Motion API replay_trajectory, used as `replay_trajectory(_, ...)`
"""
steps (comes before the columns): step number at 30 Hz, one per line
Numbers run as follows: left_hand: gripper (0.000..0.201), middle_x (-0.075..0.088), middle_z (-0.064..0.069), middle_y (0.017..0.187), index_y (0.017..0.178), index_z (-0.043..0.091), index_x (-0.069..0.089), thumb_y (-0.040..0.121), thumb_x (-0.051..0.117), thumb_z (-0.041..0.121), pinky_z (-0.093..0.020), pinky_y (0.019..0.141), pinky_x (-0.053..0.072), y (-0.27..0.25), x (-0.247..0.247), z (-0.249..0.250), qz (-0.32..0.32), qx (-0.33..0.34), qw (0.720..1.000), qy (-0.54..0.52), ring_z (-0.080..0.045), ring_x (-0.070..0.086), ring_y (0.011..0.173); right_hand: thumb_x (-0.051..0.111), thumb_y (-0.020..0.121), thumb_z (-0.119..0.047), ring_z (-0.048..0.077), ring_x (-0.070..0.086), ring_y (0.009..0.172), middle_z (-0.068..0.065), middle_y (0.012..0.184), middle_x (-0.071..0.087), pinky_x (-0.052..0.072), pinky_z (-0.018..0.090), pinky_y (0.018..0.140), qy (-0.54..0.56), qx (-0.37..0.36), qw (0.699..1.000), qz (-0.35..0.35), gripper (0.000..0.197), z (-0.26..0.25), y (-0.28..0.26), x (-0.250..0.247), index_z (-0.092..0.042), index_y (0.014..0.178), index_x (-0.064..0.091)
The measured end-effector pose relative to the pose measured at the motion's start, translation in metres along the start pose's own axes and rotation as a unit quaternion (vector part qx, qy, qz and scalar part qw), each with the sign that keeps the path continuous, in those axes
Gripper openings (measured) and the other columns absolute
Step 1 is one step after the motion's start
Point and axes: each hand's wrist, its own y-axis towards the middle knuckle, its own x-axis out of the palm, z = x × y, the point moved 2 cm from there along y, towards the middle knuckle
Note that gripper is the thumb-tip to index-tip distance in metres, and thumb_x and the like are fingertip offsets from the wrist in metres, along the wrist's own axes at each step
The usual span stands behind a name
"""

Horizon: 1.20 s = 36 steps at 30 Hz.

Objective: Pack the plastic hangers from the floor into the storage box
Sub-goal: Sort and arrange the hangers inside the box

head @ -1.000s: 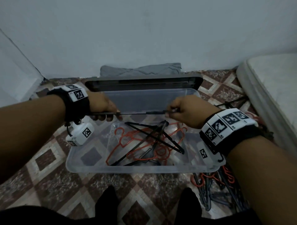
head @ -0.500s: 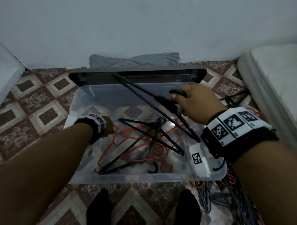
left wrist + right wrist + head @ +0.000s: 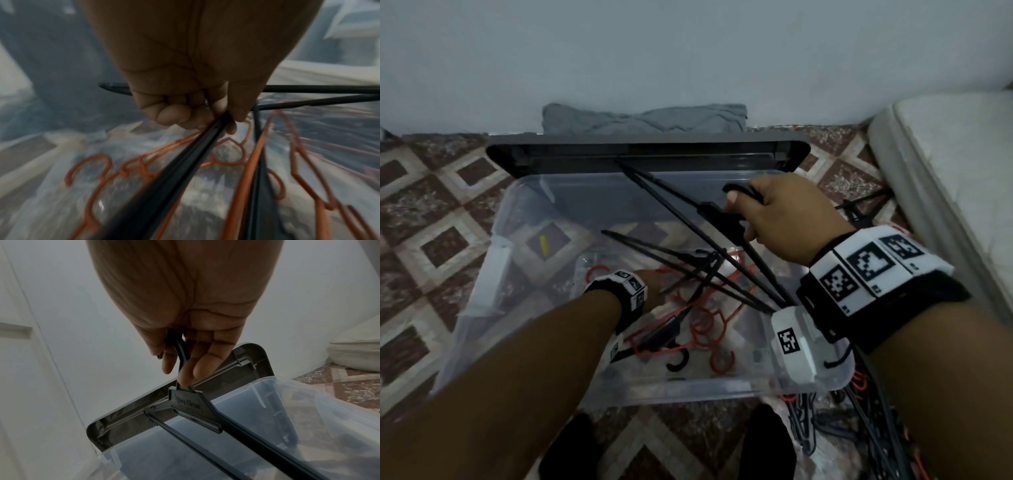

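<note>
Holding black hanger (image 3: 188,404) embossed "Dry Clean", right hand (image 3: 185,344)

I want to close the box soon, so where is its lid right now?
In the head view the grey lid stands on edge behind the clear storage box, against the folded grey cloth by the wall.

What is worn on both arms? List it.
Both forearms are bare, no sleeves. The right wrist carries a black band faced with white panels printed with black square markers, and a white camera block with its own marker. The left wrist wears the same.
</note>
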Motion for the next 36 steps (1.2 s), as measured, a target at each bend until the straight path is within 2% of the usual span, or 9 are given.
replay_trajectory(4,0.029,0.063,-0.011,0.111,0.111,0.015,0.059,0.097,0.044,0.036,-0.034,0.083,0.046,-0.056,-0.039,0.012,0.037,0.017,0.999,0.034,-0.029,0.056,0.092,0.042,0.101,-0.044,0.025,0.066,0.082,0.009,0.082,0.071,0.052,0.04,0.079,0.011,-0.011,0.999,0.048,0.043,-0.015,-0.003,-0.016,-0.012,0.094,0.07)
replay_trajectory(9,0.026,0.066,0.0,0.101,0.11,0.029,0.062,0.093,0.043,0.033,-0.026,0.054,0.027,-0.146,-0.088,0.017,0.115,0.0,0.977,0.177,-0.022,0.044,0.07,0.043,0.101,-0.044,0.025,0.064,0.087,0.007,0.092,0.071,0.05,0.035,0.076,-0.008,-0.022,0.998,0.064,0.039,-0.031,-0.017,-0.033,-0.017,0.094,0.07)
replay_trajectory(11,0.026,0.066,0.003,0.103,0.112,0.032,0.063,0.094,0.044,0.032,-0.026,0.056,0.029,-0.179,-0.103,0.016,0.121,-0.009,0.972,0.202,-0.024,0.051,0.075,0.044,0.101,-0.042,0.025,0.061,0.083,0.008,0.09,0.07,0.042,0.03,0.068,-0.012,-0.019,0.998,0.063,0.036,-0.035,-0.022,-0.037,-0.018,0.093,0.07)
replay_trajectory(15,0.034,0.063,0.006,0.121,0.127,0.043,0.054,0.097,0.044,0.032,-0.039,0.088,0.042,-0.23,-0.123,0.015,0.161,0.004,0.966,0.202,-0.026,0.06,0.106,0.044,0.101,-0.037,0.031,0.061,0.087,0.014,0.093,0.069,0.047,0.034,0.073,-0.022,-0.015,0.996,0.09,0.035,-0.04,-0.03,-0.051,-0.012,0.099,0.069)
replay_trajectory(19,0.032,0.059,0.001,0.129,0.128,0.035,0.054,0.099,0.041,0.03,-0.036,0.093,0.046,-0.258,-0.124,0.016,0.238,-0.007,0.969,0.071,-0.025,0.056,0.114,0.046,0.1,-0.034,0.035,0.061,0.094,0.018,0.101,0.068,0.046,0.036,0.077,-0.023,-0.017,0.985,0.169,0.034,-0.031,-0.042,-0.054,-0.009,0.103,0.069)
replay_trajectory(24,0.026,0.062,-0.002,0.11,0.116,0.027,0.063,0.101,0.045,0.036,-0.031,0.083,0.039,-0.266,-0.126,0.017,0.334,0.003,0.942,0.015,-0.025,0.053,0.104,0.045,0.101,-0.03,0.037,0.061,0.098,0.019,0.104,0.068,0.044,0.037,0.08,-0.013,-0.02,0.983,0.181,0.032,-0.013,-0.046,-0.058,-0.009,0.108,0.069)
replay_trajectory(29,0.021,0.063,0.001,0.085,0.094,0.02,0.064,0.1,0.048,0.033,-0.026,0.063,0.034,-0.267,-0.141,0.015,0.408,0.048,0.905,-0.108,-0.013,0.058,0.073,0.048,0.1,-0.028,0.034,0.066,0.085,0.016,0.088,0.071,0.053,0.041,0.078,0.037,0.001,0.989,0.144,0.03,0.002,-0.036,-0.054,-0.009,0.091,0.069)
replay_trajectory(32,0.02,0.068,0.005,0.074,0.096,0.029,0.064,0.1,0.046,0.038,-0.012,0.058,0.047,-0.264,-0.141,0.014,0.403,0.052,0.879,-0.249,-0.002,0.065,0.065,0.052,0.098,-0.024,0.033,0.07,0.082,0.013,0.086,0.072,0.055,0.05,0.082,0.123,0.024,0.983,0.137,0.024,0.014,-0.026,-0.049,-0.012,0.089,0.071)
replay_trajectory(36,0.023,0.071,-0.004,0.074,0.103,0.02,0.067,0.101,0.047,0.029,-0.026,0.069,0.059,-0.259,-0.137,0.015,0.345,0.113,0.808,-0.465,-0.018,0.071,0.074,0.054,0.098,-0.018,0.034,0.072,0.08,0.016,0.085,0.072,0.057,0.054,0.081,0.302,0.059,0.944,0.119,0.025,0.017,-0.023,-0.046,-0.014,0.079,0.07)
